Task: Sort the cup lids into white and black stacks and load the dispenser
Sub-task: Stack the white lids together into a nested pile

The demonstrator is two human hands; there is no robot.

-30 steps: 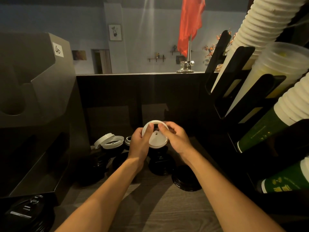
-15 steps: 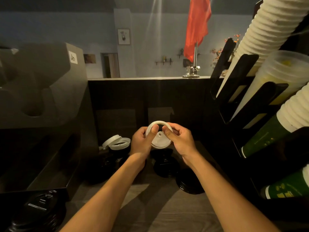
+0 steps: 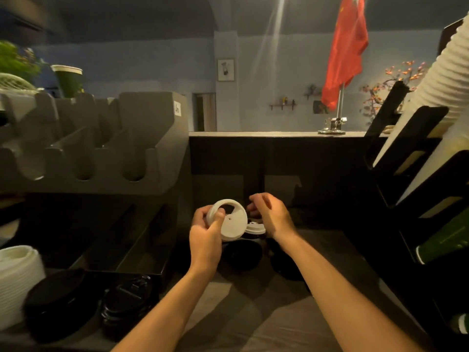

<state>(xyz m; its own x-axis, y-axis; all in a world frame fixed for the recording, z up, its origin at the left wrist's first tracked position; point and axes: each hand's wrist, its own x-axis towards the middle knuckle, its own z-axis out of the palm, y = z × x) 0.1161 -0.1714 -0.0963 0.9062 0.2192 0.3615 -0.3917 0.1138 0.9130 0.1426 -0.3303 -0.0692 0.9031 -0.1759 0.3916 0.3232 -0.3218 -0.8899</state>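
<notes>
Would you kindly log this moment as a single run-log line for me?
phase: sorting | left hand: grips white lid | right hand: beside it, holding nothing | black lids: on counter below

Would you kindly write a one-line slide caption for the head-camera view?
Left hand holds a white lid beside the grey dispenser; right hand hovers above loose lids.

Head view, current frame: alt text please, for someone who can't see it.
A person's left hand grips a white cup lid above a dim counter, the right hand loosely curled beside it, holding nothing. Black lids lie below; a grey dispenser stands to the left.
</notes>
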